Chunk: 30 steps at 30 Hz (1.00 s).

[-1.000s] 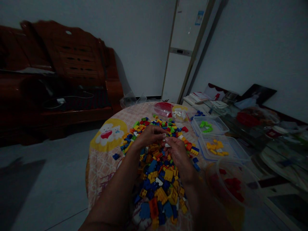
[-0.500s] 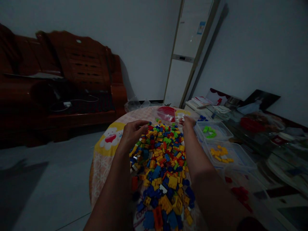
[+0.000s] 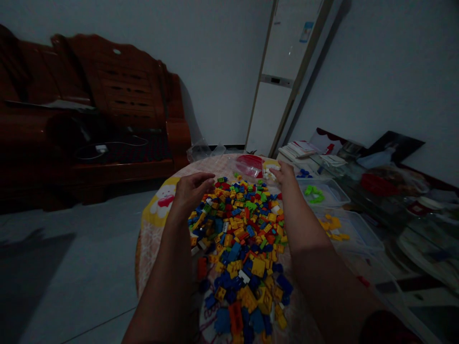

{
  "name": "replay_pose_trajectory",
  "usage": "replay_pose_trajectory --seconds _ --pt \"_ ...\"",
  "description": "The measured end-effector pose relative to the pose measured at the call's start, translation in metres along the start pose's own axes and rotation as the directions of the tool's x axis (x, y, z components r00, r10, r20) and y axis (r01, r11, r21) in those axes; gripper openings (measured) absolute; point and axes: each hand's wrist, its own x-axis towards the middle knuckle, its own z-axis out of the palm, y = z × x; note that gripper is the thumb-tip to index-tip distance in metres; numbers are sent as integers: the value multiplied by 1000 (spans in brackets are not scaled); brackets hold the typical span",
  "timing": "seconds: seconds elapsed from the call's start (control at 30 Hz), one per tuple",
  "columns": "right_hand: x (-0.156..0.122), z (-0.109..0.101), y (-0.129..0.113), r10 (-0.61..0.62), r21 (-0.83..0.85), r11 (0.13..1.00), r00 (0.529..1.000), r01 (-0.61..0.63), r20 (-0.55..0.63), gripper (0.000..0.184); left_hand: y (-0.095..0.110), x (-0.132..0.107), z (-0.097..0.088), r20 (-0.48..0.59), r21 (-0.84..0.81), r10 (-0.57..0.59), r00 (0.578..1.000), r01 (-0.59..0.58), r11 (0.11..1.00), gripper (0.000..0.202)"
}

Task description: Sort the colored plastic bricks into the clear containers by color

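A big heap of mixed coloured bricks (image 3: pixel 244 239) covers a round table with a patterned cloth (image 3: pixel 158 224). My left hand (image 3: pixel 190 190) hovers at the heap's far left edge, fingers loosely curled and apart, with nothing visible in them. My right hand (image 3: pixel 284 174) is stretched to the far side. Its fingertips are pinched together over a small clear tub of white bricks (image 3: pixel 269 168). What they pinch is hidden.
A red lid (image 3: pixel 250 164) lies beside the white-brick tub. Clear tubs hold green bricks (image 3: pixel 324 193) and yellow bricks (image 3: pixel 346 231) on the right. A cluttered glass table (image 3: pixel 412 224) stands further right, a wooden sofa (image 3: pixel 89 124) at the left and a tall white cabinet (image 3: pixel 283 76) behind.
My hands were together over the heap on a small white piece. They have parted: the right went out to the white-brick tub, the left drifted to the heap's left edge.
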Motion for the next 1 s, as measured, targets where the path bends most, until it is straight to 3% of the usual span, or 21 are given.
replay_pose_trajectory --seconds 0.1,0.2,0.23,0.37,0.43,0.53,0.6,0.77,0.9,1.0 --pt "-11 -2 -10 58 -38 997 995 -61 -79 39 1 -1 -1 -10 4 2 1000 -2 1000 43" --pt "-51 -20 -9 34 -40 999 996 -37 -82 37 2 -2 -2 -24 14 10 1000 -10 1000 40" --pt "-70 -30 -9 -31 -21 999 999 30 -42 34 2 -2 -2 -29 15 15 999 -15 1000 39" --pt "-154 -83 -10 -228 -97 967 969 236 91 29 4 -3 2 -28 28 33 999 -33 999 38" --pt "-196 -113 -7 -244 -214 938 958 272 148 29 6 -3 5 -25 41 40 999 -39 998 37" --pt "-247 -159 9 -269 -476 811 939 342 216 22 9 -5 10 -12 62 57 998 -56 996 34" --pt "-273 -187 27 -272 -553 748 930 367 249 15 13 -7 14 9 75 73 997 -73 994 32" --pt "-303 -233 63 -224 -605 715 935 350 275 12 26 -16 36 75 109 83 994 -91 990 27" --pt "-302 -236 69 -213 -600 720 934 349 287 9 31 -27 63 189 149 89 978 -118 982 23" --pt "-298 -232 67 -238 -591 729 938 344 253 12 22 -30 74 246 170 96 965 -141 975 24"
